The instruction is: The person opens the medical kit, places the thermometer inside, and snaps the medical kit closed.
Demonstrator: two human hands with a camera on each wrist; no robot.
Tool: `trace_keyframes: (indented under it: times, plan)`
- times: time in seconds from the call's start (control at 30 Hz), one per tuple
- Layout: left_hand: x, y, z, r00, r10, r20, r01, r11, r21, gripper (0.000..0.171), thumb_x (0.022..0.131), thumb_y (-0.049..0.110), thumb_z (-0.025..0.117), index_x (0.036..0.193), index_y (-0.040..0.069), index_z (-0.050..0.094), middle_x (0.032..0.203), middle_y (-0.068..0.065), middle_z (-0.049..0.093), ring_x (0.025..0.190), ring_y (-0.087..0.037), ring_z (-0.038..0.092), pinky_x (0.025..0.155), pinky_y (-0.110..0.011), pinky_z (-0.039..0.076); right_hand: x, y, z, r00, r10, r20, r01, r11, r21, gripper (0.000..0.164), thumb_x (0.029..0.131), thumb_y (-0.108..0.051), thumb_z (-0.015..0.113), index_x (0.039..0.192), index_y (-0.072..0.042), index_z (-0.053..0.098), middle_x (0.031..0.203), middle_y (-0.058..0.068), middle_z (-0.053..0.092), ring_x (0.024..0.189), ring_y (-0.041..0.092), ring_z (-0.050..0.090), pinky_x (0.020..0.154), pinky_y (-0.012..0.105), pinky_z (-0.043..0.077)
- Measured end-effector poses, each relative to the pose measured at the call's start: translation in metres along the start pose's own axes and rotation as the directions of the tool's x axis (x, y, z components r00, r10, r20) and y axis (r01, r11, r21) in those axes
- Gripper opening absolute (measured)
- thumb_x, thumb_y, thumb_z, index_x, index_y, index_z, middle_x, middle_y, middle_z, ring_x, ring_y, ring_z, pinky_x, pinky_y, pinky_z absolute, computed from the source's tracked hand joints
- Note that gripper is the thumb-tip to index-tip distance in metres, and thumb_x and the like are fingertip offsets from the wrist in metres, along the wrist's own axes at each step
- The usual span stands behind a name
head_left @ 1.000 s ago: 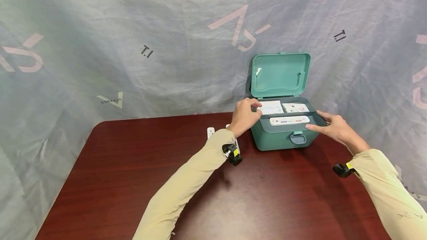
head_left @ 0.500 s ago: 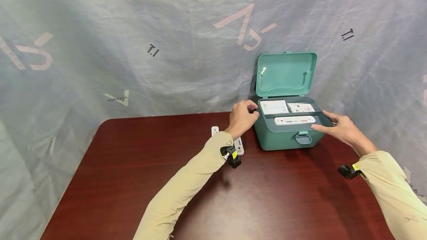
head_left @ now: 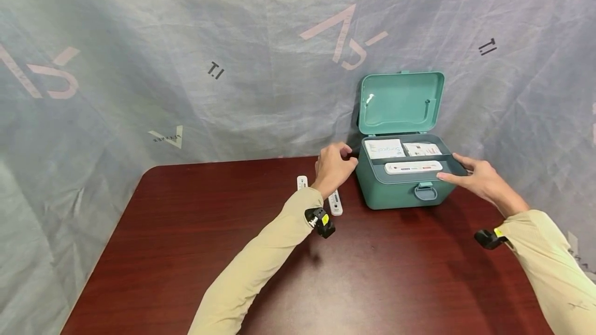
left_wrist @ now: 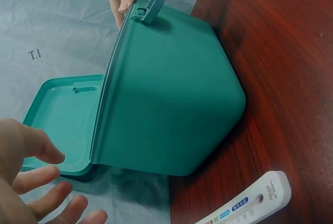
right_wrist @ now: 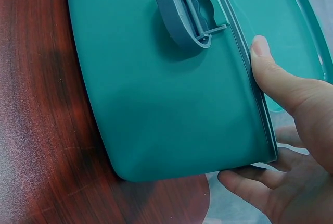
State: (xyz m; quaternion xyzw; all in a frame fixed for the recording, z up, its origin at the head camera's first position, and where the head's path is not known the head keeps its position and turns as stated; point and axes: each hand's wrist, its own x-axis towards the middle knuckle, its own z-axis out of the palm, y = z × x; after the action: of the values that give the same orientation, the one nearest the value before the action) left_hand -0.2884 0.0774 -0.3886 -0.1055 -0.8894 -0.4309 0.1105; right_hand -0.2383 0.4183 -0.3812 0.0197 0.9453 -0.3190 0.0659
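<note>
A green first-aid style box [head_left: 402,195] stands on the table with its lid [head_left: 401,103] raised. In its grey top tray [head_left: 382,176] lie a white packet printed "Surgical" [head_left: 384,149], a second white packet [head_left: 421,149] and a white test stick [head_left: 413,167]. My right hand [head_left: 479,180] grips the box's right front corner, thumb on the rim and fingers along the side. My left hand [head_left: 332,169] hangs just left of the box, its fingers loosely bent and holding nothing. Another test stick [left_wrist: 255,200] lies on the table below it.
One more white stick [head_left: 302,182] lies on the dark red table [head_left: 186,231], left of the left hand. A grey printed cloth [head_left: 261,66] hangs close behind the table and box. The box's grey latch [right_wrist: 182,13] sits at its front.
My left hand has drawn back left, from the white packet in the tray to beside the box. The right hand keeps its hold, and the head view has shifted slightly.
</note>
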Motion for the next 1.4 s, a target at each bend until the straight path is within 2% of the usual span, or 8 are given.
trace_keyframes:
  times: [0.27,0.6,0.77,0.9,1.07,1.4]
  plan:
    - [-0.006,-0.010,-0.003,0.998,-0.064,-0.024,0.065,0.998,0.023,0.017,0.078,0.028,0.069,0.094,0.023,0.068,0.086,0.006,0.062,0.078,-0.013,0.057,0.072,-0.037,0.045,0.002,0.000,0.002,1.000,0.002,0.011,-0.002,1.000,0.009,0.096,0.085,-0.053,0.062,0.151,-0.007,0.010,0.146,0.039,0.013,0.132,0.053,0.019,0.098,0.064,0.027]
    - [-0.017,-0.028,0.008,0.996,-0.086,-0.010,0.086,0.996,0.030,0.017,0.076,0.027,0.070,0.092,0.021,0.066,0.082,0.007,0.062,0.077,-0.012,0.057,0.070,-0.034,0.043,0.000,0.004,0.002,1.000,-0.001,0.006,0.000,1.000,0.018,0.096,0.086,-0.052,0.062,0.151,-0.006,0.009,0.146,0.039,0.012,0.132,0.053,0.018,0.097,0.064,0.027]
    - [-0.022,-0.036,0.011,0.997,-0.075,-0.011,0.075,0.997,0.012,0.017,0.075,0.024,0.070,0.091,0.019,0.066,0.080,0.006,0.059,0.075,-0.013,0.056,0.067,-0.032,0.043,0.001,0.004,0.003,1.000,0.000,0.013,-0.001,1.000,0.019,0.096,0.086,-0.052,0.061,0.151,-0.007,0.008,0.145,0.040,0.012,0.132,0.054,0.018,0.098,0.064,0.027]
    - [-0.027,-0.040,0.013,0.997,-0.077,0.005,0.077,0.997,-0.015,0.020,0.076,0.021,0.069,0.095,0.015,0.065,0.086,0.001,0.058,0.080,-0.016,0.055,0.068,-0.030,0.044,0.002,0.004,0.002,1.000,0.010,0.014,-0.010,1.000,0.011,0.096,0.085,-0.053,0.061,0.151,-0.008,0.008,0.146,0.040,0.009,0.132,0.055,0.018,0.097,0.065,0.027]
    - [-0.031,-0.045,0.017,0.994,-0.111,0.018,0.112,0.993,-0.034,0.024,0.076,0.020,0.069,0.098,0.012,0.065,0.095,-0.008,0.059,0.083,-0.019,0.053,0.070,-0.031,0.045,0.002,0.003,0.002,1.000,0.010,0.013,-0.011,1.000,0.018,0.096,0.085,-0.053,0.062,0.151,-0.007,0.008,0.146,0.039,0.009,0.132,0.054,0.017,0.098,0.064,0.027]
    - [-0.039,-0.055,0.025,0.988,-0.150,0.032,0.152,0.986,-0.070,0.036,0.075,0.018,0.071,0.108,0.007,0.062,0.105,-0.014,0.057,0.081,-0.023,0.053,0.070,-0.033,0.046,0.002,0.005,0.003,1.000,0.008,0.004,-0.008,1.000,0.022,0.095,0.086,-0.053,0.062,0.151,-0.009,0.008,0.147,0.038,0.008,0.131,0.054,0.018,0.097,0.064,0.028]
